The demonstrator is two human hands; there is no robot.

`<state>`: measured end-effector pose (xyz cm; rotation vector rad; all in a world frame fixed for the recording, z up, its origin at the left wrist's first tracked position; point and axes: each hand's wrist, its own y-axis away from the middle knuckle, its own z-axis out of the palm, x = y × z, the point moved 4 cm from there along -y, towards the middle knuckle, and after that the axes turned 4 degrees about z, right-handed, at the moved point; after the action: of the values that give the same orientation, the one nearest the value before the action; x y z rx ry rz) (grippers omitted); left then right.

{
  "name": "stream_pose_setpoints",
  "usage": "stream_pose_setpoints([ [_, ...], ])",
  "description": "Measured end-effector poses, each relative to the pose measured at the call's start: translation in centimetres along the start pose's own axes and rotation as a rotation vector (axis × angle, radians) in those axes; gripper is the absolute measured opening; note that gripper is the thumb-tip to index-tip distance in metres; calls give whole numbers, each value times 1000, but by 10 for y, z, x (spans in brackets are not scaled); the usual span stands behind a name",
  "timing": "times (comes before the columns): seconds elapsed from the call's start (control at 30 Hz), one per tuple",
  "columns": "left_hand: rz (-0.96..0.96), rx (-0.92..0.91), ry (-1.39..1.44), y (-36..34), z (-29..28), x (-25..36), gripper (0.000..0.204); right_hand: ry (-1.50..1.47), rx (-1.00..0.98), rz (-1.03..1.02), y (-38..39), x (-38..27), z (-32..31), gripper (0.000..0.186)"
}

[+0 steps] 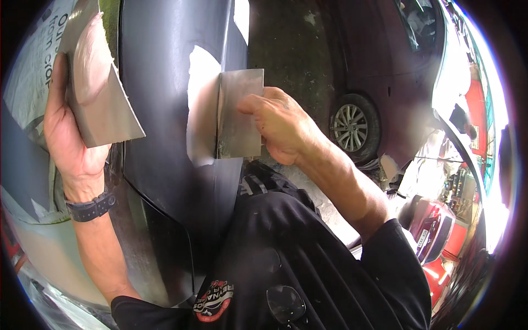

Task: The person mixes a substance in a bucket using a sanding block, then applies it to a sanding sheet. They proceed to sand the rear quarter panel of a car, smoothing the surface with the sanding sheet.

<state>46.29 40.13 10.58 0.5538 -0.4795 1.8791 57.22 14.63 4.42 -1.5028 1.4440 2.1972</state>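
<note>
My left hand (74, 132) grips a thin grey metal plate (107, 124), its thumb along the plate's left edge. A smooth mound of pinkish-beige body filler (92, 66) lies on the plate's upper part. Pinched between thumb and fingers of my right hand (281, 129) is a flat rectangular metal spreader (242, 135). Its left edge lies on or just over the dark car panel (157, 82), alongside a pale filler patch (201, 104) with ragged edges. The spreader hides the patch's right side. Another white patch (241, 19) sits farther up the panel's edge.
A dark maroon car with a silver-spoked wheel (352, 125) stands to the right. Farther right is a red car (432, 228). Printed sheeting (36, 71) covers the area left of the panel. My dark-clothed leg (269, 212) is close to the panel.
</note>
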Motion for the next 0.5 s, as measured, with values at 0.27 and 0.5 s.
stream_pose_setpoints([
  [0.27,-9,34,25,-3,-1,-5,44,127,20,-42,24,-32,33,26],
  [0.5,8,28,-39,1,2,-1,45,266,61,-27,53,-57,39,31],
])
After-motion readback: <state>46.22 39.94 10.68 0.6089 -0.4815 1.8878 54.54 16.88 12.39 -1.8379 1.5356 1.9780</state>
